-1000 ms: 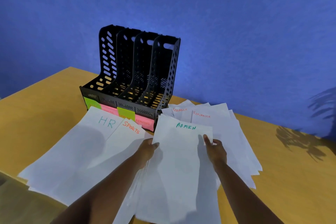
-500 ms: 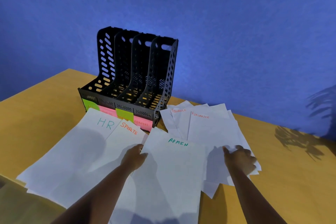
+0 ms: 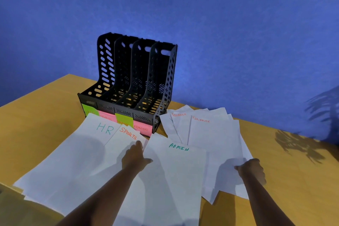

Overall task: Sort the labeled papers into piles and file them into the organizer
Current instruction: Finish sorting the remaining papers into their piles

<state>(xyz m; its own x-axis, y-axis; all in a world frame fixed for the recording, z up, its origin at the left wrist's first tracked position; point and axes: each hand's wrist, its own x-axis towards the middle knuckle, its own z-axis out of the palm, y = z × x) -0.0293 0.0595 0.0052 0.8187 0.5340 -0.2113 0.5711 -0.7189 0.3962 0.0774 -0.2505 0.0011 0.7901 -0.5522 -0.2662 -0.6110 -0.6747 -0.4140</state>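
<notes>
Since a moment earlier the right hand (image 3: 251, 171) has slid further out to the right edge of the FINANCE pile (image 3: 211, 145), while the left hand (image 3: 135, 158) and the ADMIN sheet (image 3: 174, 176) have barely shifted.

Taking the black organizer (image 3: 132, 82) at the back of the table (image 3: 36, 115) as landmark, and reading left to right: the HR pile (image 3: 73, 152) lies in front of its left end, the top corner reaching the sticky labels (image 3: 124, 121) on its front lip. The SPORTS sheet (image 3: 124, 143) overlaps that pile just in front of the middle slots. The left hand rests where SPORTS meets ADMIN, fingers fairly straight on the paper and thumb spread onto the ADMIN edge, apparently pressing rather than gripping. The ADMIN sheet lies in front of the organizer's right end. The FINANCE pile fans out to the right of the organizer, loose and uneven. The right hand curls over that pile's near right edge, fingers bent around the sheets.

All four slots look empty, so the job appears to be at the sorting stage, with filing not yet begun. The next move likely calls for squaring the fanned FINANCE sheets into one stack, then lifting each pile and matching it to its labelled slot; the label words are partly hidden by the papers.
</notes>
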